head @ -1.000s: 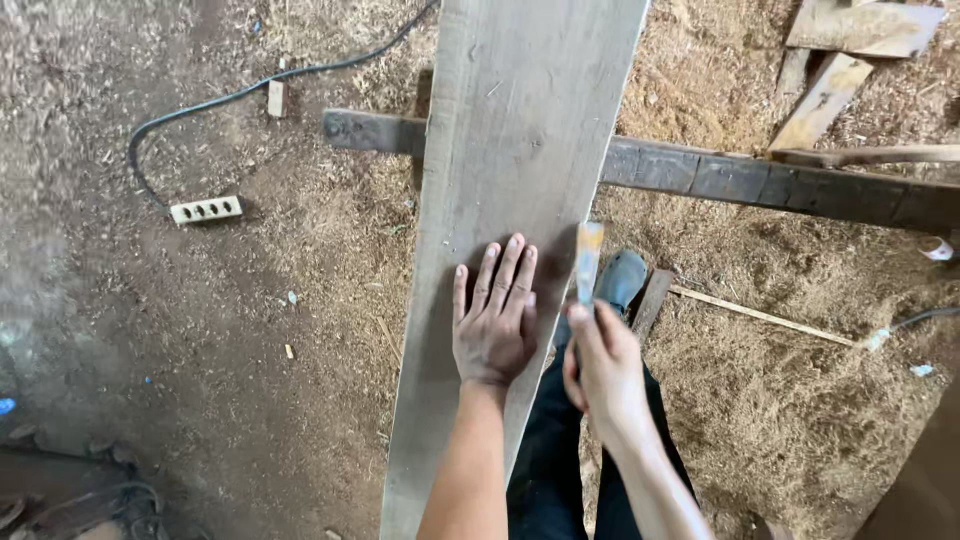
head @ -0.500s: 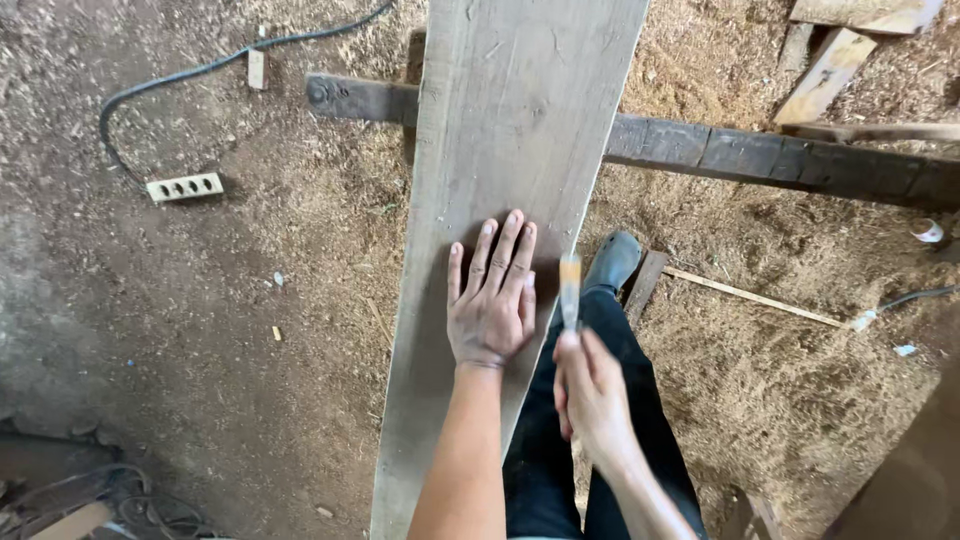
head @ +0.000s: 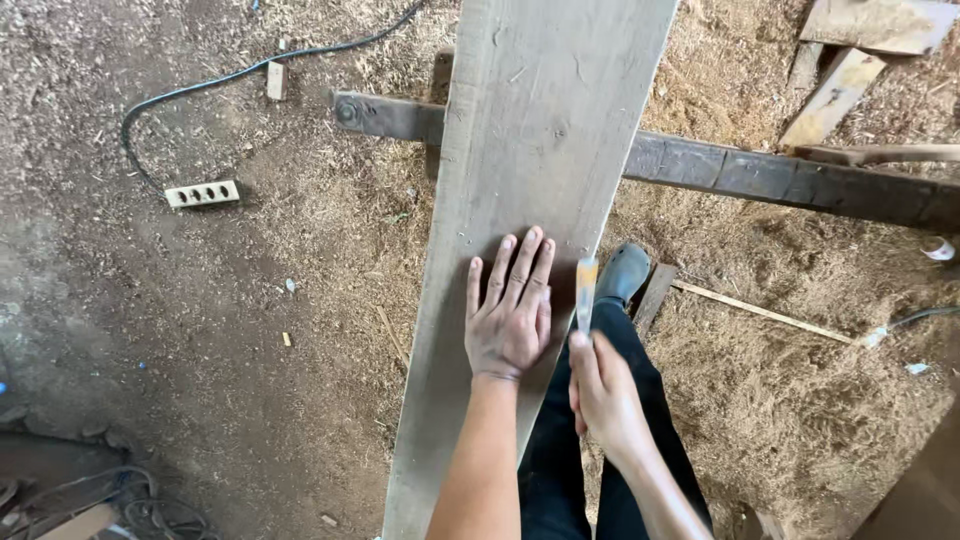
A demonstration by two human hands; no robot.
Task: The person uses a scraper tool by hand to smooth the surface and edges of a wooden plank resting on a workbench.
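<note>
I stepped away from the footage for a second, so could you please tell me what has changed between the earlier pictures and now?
The right hand has come forward along the edge of the long grey wooden plank, bringing the slim pale flat tool it grips up beside the fingers of the left hand. The left hand stays pressed flat on the plank, and the white power strip still lies on the sawdust floor.

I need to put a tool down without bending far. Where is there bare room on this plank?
The plank is bare beyond the left hand, up to the dark beam, and also left of the forearm. The right edge is crowded: the right hand holds a tool there.
</note>
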